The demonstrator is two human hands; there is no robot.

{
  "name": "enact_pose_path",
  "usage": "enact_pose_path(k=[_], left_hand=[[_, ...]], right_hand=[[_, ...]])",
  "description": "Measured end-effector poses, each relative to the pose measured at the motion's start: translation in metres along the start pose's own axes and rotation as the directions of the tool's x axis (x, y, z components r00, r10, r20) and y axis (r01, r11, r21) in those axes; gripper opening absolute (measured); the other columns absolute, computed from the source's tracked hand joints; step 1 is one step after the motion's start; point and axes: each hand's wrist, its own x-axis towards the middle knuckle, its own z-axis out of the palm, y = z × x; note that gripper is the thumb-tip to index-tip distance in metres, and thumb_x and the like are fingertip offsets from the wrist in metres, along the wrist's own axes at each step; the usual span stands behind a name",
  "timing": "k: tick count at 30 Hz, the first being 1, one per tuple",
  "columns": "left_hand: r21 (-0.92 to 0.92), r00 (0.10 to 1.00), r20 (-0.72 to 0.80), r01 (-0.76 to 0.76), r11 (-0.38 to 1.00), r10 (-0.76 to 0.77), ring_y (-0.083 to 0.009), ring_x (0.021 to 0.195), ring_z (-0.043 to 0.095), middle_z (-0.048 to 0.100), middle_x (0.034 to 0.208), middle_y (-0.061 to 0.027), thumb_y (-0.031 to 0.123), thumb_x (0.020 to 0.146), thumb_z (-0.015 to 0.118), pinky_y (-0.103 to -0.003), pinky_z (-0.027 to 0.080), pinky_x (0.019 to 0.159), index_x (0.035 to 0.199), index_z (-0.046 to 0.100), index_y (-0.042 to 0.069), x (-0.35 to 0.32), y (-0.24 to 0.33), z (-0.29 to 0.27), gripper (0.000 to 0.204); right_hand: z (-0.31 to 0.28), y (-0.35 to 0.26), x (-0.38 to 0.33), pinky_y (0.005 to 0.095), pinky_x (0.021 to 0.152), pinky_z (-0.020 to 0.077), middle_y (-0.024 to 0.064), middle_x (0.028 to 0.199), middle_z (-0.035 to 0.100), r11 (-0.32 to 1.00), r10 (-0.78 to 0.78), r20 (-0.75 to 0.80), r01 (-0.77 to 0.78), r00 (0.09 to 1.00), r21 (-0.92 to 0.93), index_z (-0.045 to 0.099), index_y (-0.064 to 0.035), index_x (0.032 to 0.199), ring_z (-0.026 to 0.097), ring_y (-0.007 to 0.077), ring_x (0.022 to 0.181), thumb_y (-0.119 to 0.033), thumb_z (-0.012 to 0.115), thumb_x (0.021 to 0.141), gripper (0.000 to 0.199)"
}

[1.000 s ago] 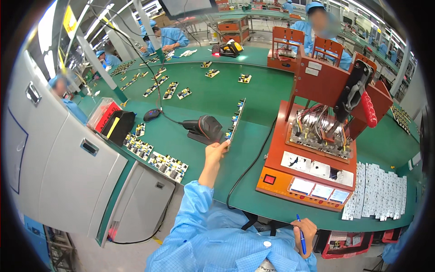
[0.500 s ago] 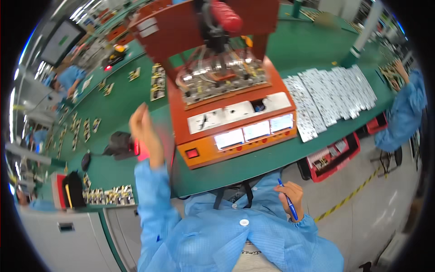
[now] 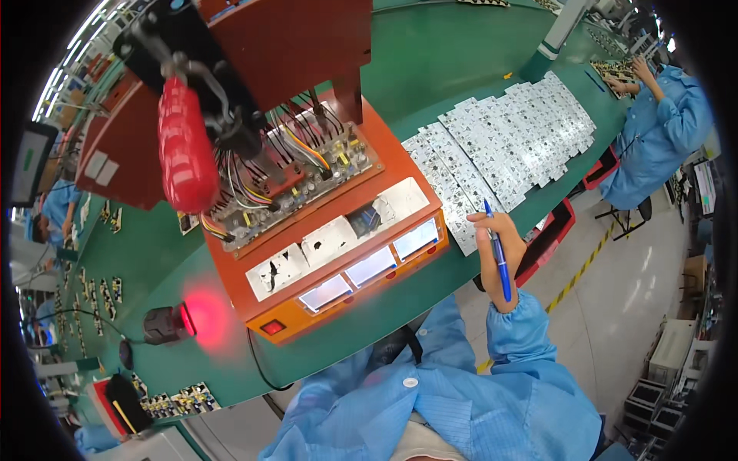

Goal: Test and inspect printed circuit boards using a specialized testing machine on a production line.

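Note:
My right hand [image 3: 501, 250] is closed round a blue pen [image 3: 498, 257], its tip pointing away from me. That hand is over the near left edge of overlapping pale circuit boards [image 3: 507, 142]; whether the fingers touch a board, I cannot tell. My left hand is out of view. In front of me stands an orange test fixture [image 3: 273, 311] with three lit screens [image 3: 370, 266] along its front. Its lever has a red grip [image 3: 184, 146]. Under the lever, wires run to a populated circuit board [image 3: 300, 184] on the fixture.
A dark scanner [image 3: 165, 324] throws red light onto the green bench [image 3: 254, 376] left of the fixture. Small assembled boards [image 3: 181, 401] lie at the near left. A red bin [image 3: 550, 242] sits below the bench edge. At the far right, another person [image 3: 653, 131] handles boards.
My right hand, with the pen, has moved up from my lap to the pale boards. My left hand has left the view. The view has turned, shifting the fixture leftward.

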Motion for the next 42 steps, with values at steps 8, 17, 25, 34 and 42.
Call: enact_pose_path(k=[8, 17, 25, 34, 42], left_hand=[[0.160, 0.988, -0.152, 0.004, 0.987, 0.021, -0.0299, 0.089, 0.062, 0.065, 0.092, -0.0160, 0.013, 0.087, 0.050, -0.039, 0.047, 0.083, 0.092, 0.065, 0.004, 0.006, -0.036, -0.015, 0.019], [0.349, 0.877, -0.480, 0.178, 0.920, 0.013, -0.0318, 0.092, 0.061, 0.064, 0.097, -0.0173, 0.014, 0.088, 0.049, -0.040, 0.047, 0.083, 0.095, 0.065, 0.003, -0.087, -0.065, -0.007, 0.020], [0.496, 0.815, -0.566, 0.220, 0.840, 0.121, -0.0334, 0.094, 0.060, 0.063, 0.100, -0.0185, 0.015, 0.089, 0.049, -0.041, 0.047, 0.084, 0.098, 0.065, 0.003, -0.107, -0.072, -0.044, 0.022], [0.606, 0.735, -0.640, 0.307, 0.734, 0.222, -0.0353, 0.097, 0.058, 0.061, 0.104, -0.0199, 0.016, 0.090, 0.049, -0.041, 0.047, 0.085, 0.102, 0.065, 0.003, -0.094, -0.072, -0.074, 0.024], [0.041, 0.902, 0.412, 0.127, 0.991, -0.132, -0.0301, 0.104, 0.062, 0.064, 0.110, -0.0190, 0.032, 0.086, 0.063, -0.039, 0.050, 0.087, 0.126, 0.053, -0.002, -0.144, 0.117, -0.140, 0.053]], right_hand=[[0.013, -0.015, 0.072, 0.0360, 0.084, 0.0469, 0.0193, 0.106, 0.064, 0.903, -0.284, 0.028, 0.258, 0.958, 0.343, 0.048, -0.0033, 0.109, 0.062, 0.0281, 0.095, -0.007, 0.061, 0.085, 0.028], [0.109, -0.134, 0.197, 0.0331, 0.087, 0.0488, 0.0126, 0.126, 0.053, 0.325, -0.800, -0.293, 0.789, 0.524, 0.522, 0.053, 0.0007, 0.094, 0.056, 0.0174, 0.095, -0.022, 0.052, 0.097, 0.023], [0.097, -0.143, 0.204, 0.0305, 0.084, 0.0540, 0.0075, 0.098, 0.050, 0.380, -0.638, 0.277, -0.020, 0.719, 0.925, 0.054, 0.0021, 0.106, 0.054, 0.0130, 0.087, -0.025, 0.035, 0.103, 0.033], [0.090, -0.170, 0.240, 0.0294, 0.064, 0.0528, 0.0113, 0.079, 0.059, 0.389, -0.810, -0.193, 0.754, 0.554, 0.529, 0.053, 0.0019, 0.106, 0.061, 0.0173, 0.071, -0.018, 0.057, 0.094, 0.024], [0.103, -0.250, 0.350, 0.0309, 0.054, 0.0496, 0.0091, 0.065, 0.061, 0.486, -0.250, 0.588, -0.426, 0.769, 0.763, 0.061, -0.0011, 0.087, 0.060, 0.0175, 0.059, -0.021, 0.055, 0.091, 0.022]])
